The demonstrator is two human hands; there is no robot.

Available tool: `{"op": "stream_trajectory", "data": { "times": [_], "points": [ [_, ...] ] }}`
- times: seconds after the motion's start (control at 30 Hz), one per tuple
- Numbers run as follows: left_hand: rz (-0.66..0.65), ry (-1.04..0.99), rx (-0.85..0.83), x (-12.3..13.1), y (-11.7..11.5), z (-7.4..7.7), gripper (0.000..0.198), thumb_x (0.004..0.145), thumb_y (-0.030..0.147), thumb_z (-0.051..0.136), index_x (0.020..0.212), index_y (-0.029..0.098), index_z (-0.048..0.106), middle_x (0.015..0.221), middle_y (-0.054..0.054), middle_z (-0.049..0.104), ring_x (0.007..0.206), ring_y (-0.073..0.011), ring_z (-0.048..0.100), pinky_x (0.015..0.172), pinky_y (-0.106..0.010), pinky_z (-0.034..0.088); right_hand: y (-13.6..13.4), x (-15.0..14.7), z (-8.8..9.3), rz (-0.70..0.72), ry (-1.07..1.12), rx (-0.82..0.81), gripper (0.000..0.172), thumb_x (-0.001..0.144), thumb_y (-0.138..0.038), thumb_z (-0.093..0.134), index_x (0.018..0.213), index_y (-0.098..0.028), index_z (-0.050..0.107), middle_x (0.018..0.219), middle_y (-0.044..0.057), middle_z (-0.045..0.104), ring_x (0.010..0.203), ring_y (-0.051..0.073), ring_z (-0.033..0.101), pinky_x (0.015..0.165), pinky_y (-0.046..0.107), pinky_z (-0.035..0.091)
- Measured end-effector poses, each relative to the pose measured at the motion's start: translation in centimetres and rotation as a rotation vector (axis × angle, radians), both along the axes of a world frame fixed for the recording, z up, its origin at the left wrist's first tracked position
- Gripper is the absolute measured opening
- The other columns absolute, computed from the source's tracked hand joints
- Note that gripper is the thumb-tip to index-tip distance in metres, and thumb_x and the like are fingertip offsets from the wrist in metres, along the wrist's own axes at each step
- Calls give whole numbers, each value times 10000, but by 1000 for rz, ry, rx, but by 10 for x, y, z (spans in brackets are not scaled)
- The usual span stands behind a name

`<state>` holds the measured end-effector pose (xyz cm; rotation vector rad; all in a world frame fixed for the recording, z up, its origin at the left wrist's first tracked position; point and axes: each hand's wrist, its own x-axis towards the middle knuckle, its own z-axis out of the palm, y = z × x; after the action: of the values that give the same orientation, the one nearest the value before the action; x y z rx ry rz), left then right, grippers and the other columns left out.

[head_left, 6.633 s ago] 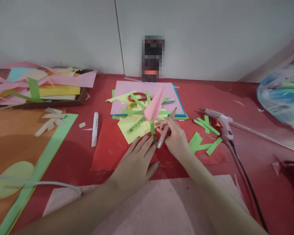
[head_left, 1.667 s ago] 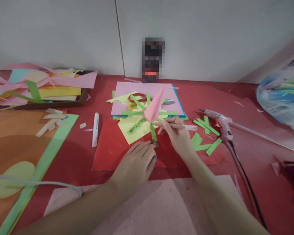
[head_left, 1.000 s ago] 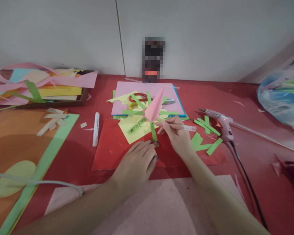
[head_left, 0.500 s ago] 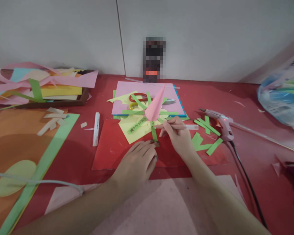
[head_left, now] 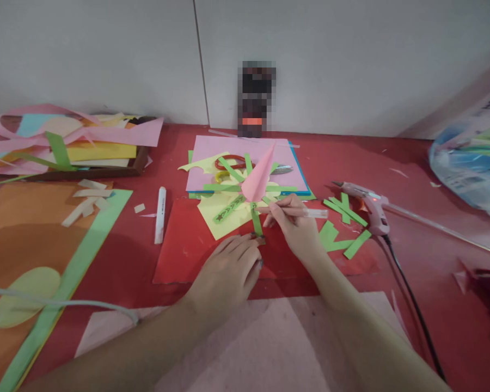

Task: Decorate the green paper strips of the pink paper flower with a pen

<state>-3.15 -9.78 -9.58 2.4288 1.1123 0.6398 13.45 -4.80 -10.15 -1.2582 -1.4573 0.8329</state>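
My left hand [head_left: 228,269] lies on a red paper sheet [head_left: 179,245], fingertips pressing the lower end of a green paper strip [head_left: 256,220]. That strip runs up to a pink paper cone [head_left: 259,175]. My right hand [head_left: 296,223] is closed on a pen [head_left: 310,213] that lies sideways, its tip beside the strip just under the cone. A yellow sheet [head_left: 220,215] with another marked green strip [head_left: 227,209] lies left of the cone.
A pink glue gun [head_left: 369,204] with black cord lies right, among green strips [head_left: 343,228]. Red scissors [head_left: 228,162] rest on a pink sheet [head_left: 237,149]. A white marker [head_left: 159,215], a tray of scraps [head_left: 65,141] and a plastic bag [head_left: 469,163] surround the work.
Since 6.6 s ago my right hand turned the pen from upright to sideways and my left fingers curled back. Over the last second only the pen tip shifts slightly.
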Motion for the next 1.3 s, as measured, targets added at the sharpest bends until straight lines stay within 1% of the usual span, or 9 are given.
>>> {"op": "stream_trajectory", "data": {
  "times": [0.13, 0.23, 0.37, 0.5, 0.63, 0.73, 0.87, 1.0, 1.3],
  "points": [
    [1, -4, 2, 0, 0, 0, 139, 874, 124, 405, 857, 188, 527, 1115, -61, 611, 1129, -201, 504, 959, -428, 417, 0, 1, 0, -22, 2, -4, 204, 853, -349, 508, 718, -225, 419, 541, -47, 564, 517, 124, 574, 571, 266, 446],
    [-1, -1, -3, 0, -1, 0, 130, 872, 120, 412, 856, 184, 524, 1110, -59, 612, 1130, -197, 500, 971, -417, 405, 0, 1, 0, -18, -19, -2, 190, 855, -324, 505, 715, -226, 422, 545, -47, 563, 523, 123, 572, 576, 264, 436],
    [0, 7, -3, 0, -1, 0, 125, 872, 124, 414, 850, 178, 525, 1117, -70, 609, 1131, -202, 500, 971, -417, 405, 0, 1, 0, -50, -26, 3, 195, 854, -312, 506, 703, -227, 416, 508, -55, 552, 485, 121, 553, 558, 266, 431],
    [-7, 8, 0, 0, -1, 0, 127, 870, 123, 415, 853, 181, 526, 1098, -66, 613, 1121, -201, 506, 968, -415, 408, -2, 0, 3, -45, -5, -3, 205, 848, -320, 519, 699, -236, 405, 498, -53, 566, 531, 143, 588, 589, 288, 446],
    [-3, 13, -1, 0, 0, 0, 133, 871, 120, 413, 847, 180, 529, 1092, -69, 615, 1120, -205, 510, 961, -423, 412, -5, -1, 9, -94, -8, 16, 199, 844, -316, 538, 689, -232, 446, 535, -39, 593, 559, 140, 594, 612, 291, 448],
    [-5, 14, -3, 0, 0, 0, 130, 870, 124, 416, 848, 180, 531, 1086, -67, 617, 1110, -206, 517, 961, -428, 412, -6, -2, 12, -126, -35, 3, 246, 823, -330, 568, 624, -224, 469, 526, -36, 576, 537, 132, 579, 601, 286, 439],
    [1, 10, 6, 0, 0, -1, 131, 873, 131, 416, 848, 180, 535, 1115, -66, 613, 1122, -208, 508, 964, -429, 410, -5, -1, 11, -148, -73, -13, 299, 804, -304, 587, 544, -217, 466, 508, -31, 557, 543, 131, 582, 583, 278, 426],
    [-2, -1, 20, 0, -1, -2, 132, 870, 123, 419, 851, 178, 537, 1113, -64, 615, 1119, -206, 510, 960, -425, 416, -4, 0, 8, -129, -45, -41, 260, 805, -300, 581, 593, -228, 450, 434, -53, 543, 515, 144, 596, 534, 274, 409],
    [7, -7, 28, 0, -1, -3, 131, 871, 130, 419, 856, 183, 537, 1119, -51, 613, 1123, -201, 507, 953, -425, 425, -3, -1, 7, -115, -53, -53, 242, 807, -271, 569, 594, -225, 464, 521, -33, 617, 494, 127, 593, 542, 268, 428]
  ]
}}
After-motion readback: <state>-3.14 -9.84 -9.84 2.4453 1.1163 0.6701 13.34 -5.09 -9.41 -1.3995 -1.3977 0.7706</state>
